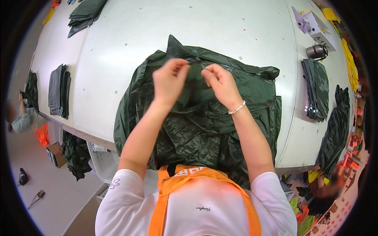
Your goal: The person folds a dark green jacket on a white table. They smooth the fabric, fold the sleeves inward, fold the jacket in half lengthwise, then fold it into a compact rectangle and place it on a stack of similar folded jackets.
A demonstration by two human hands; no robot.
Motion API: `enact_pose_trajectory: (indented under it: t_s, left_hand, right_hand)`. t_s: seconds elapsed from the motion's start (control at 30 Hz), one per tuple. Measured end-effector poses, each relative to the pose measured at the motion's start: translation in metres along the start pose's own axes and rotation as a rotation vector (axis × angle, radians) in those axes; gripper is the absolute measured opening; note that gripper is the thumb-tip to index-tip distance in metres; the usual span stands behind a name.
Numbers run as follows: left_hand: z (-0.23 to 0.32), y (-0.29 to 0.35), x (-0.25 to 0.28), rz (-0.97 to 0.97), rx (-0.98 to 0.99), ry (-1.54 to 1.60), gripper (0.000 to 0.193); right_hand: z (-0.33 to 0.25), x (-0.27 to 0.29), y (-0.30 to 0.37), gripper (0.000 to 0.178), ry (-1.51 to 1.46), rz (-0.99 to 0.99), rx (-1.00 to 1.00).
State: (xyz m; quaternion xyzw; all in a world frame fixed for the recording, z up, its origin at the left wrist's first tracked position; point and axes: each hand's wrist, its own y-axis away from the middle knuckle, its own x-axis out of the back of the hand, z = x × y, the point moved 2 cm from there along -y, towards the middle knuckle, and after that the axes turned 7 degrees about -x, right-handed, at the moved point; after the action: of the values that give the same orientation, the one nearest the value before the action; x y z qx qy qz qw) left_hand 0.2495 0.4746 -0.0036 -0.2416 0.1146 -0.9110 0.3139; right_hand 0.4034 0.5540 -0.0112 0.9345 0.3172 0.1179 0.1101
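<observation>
A dark green, shiny waterproof garment [197,129] lies crumpled on the white table in front of me, its near edge hanging toward my orange apron. Both my hands are raised over its upper part. My left hand [170,78], slightly blurred, has thumb and fingertips pinched together. A little to its right, my right hand [222,84], with a beaded bracelet at the wrist, is pinched likewise and tilted toward the left one. Whatever sits between the fingertips is too small or blurred to name. A pointed corner of the garment sticks up beyond the left hand.
Folded dark green garments [60,91] lie at the left, with another stack [315,89] at the right. A metal flask [316,51] and a white box [318,31] stand at the right. A white basket [104,161] is below the table edge; a co-worker [24,120] stands far left.
</observation>
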Motion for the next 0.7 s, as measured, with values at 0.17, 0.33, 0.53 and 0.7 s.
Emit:
enact_pose_trajectory:
  t_s: [0.17,0.33,0.53,0.7]
  left_hand:
    - [-0.036,-0.039,0.019,0.024,-0.074,-0.585,0.044]
    - [-0.012,-0.026,-0.086,-0.375,-0.261,-0.322,0.026]
    - [-0.045,-0.02,-0.138,-0.621,-0.158,-0.447,0.028]
    - [-0.065,-0.026,-0.147,-0.613,-0.109,-0.263,0.016]
  right_hand:
    - [0.065,0.065,-0.027,0.026,0.116,0.424,0.013]
    - [0.099,0.1,-0.044,0.021,0.273,0.484,-0.105]
    - [0.09,0.1,-0.026,0.03,0.425,0.316,0.031]
    - [0.081,0.109,-0.023,0.023,0.622,0.196,0.182]
